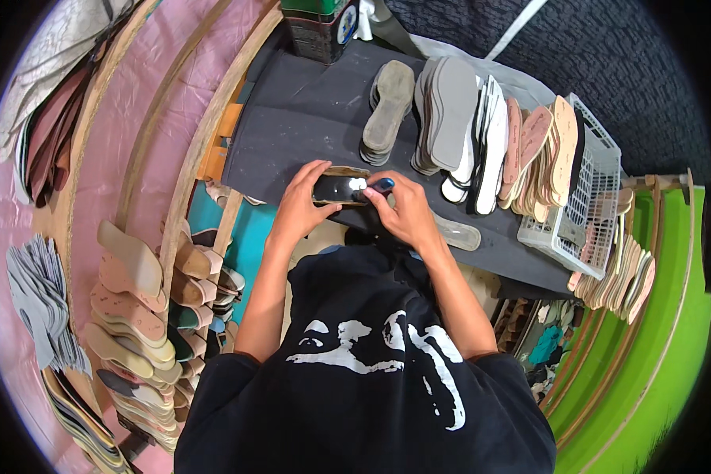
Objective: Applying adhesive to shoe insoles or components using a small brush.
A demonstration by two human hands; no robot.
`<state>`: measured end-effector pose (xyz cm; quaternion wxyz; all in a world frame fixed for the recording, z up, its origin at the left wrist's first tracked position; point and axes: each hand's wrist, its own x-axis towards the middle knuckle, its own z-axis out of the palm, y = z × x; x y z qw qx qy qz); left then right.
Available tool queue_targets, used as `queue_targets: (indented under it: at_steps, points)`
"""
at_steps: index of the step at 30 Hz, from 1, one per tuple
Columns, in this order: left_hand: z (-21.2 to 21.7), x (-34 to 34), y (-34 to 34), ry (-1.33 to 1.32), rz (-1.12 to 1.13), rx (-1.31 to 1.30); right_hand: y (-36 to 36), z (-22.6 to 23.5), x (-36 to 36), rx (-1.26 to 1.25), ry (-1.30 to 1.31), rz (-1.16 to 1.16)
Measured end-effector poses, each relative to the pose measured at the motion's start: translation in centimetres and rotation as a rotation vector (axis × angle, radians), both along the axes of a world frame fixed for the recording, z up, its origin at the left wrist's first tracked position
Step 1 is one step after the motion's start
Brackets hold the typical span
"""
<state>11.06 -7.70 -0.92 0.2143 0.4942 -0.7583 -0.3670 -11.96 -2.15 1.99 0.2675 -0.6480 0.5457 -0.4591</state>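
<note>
Black piece (333,189), left end in left hand (299,196), apparently touches right hand (407,209).

The right hand (409,209) partly hides a blue object (384,185); a container (318,31) is cropped above.

Dk grey-topped table (316,103) runs across ctr, slanting down to R. L side: wood-edged shelving (213,110) w/ shiny pink sheeting (103,158). R side: bright green shelving (644,347) w/ wood strips. Dk patterned fabric (640,87) behind table, upper R, white strip (516,30) across it. Teal panel (253,245) nr table's L end. Light bright, fairly even.
</note>
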Motion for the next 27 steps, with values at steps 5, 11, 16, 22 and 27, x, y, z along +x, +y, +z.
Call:
queue_targets:
  at_steps: [5, 11, 16, 22, 27]
  points:
    - [1.7, -0.9, 0.8, -0.056, 0.03, -0.21, 2.2, -1.5, -1.9, 0.084, -0.646, -0.274]
    - [2.8, -3.6, 4.0, 0.268, -0.254, 0.001, 7.8, -3.8, -7.0, 0.044, -0.483, -0.642]
    - [-1.4, -5.5, 5.9, -0.047, -0.426, 0.407, 9.6, -6.1, -6.0, 0.216, -0.305, -0.748]
    - [-8.5, -8.0, 4.8, 0.451, -0.088, 0.905, 10.6, -6.9, -7.0, 0.148, -0.383, -0.799]
    - [-10.4, -9.3, 4.5, 0.368, -0.251, 0.907, 11.5, -7.4, -7.4, 0.223, -0.248, -0.872]
